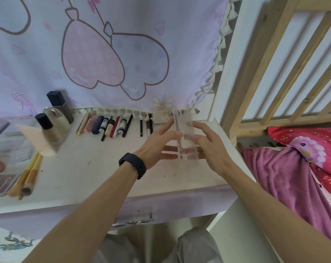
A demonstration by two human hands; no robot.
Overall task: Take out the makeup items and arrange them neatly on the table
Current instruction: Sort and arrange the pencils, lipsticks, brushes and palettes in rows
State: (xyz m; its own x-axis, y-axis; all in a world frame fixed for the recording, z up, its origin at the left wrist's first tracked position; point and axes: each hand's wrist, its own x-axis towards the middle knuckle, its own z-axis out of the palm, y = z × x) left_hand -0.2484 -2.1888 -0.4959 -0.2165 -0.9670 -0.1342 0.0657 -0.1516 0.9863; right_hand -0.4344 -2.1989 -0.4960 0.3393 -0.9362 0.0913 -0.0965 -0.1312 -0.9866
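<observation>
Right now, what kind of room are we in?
Probably a bedroom with a dressing table: makeup tubes and pencils lined up on a white table, a wooden bed frame with a pink blanket to the right, and a cartoon-print cloth hung behind.

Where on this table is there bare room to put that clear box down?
The widest bare patch of the table is its middle front, bordered by the brushes on the left, the row of tubes and pencils behind, and the left hand and right hand holding the clear box. The left end is crowded with bottles and palettes.
</observation>
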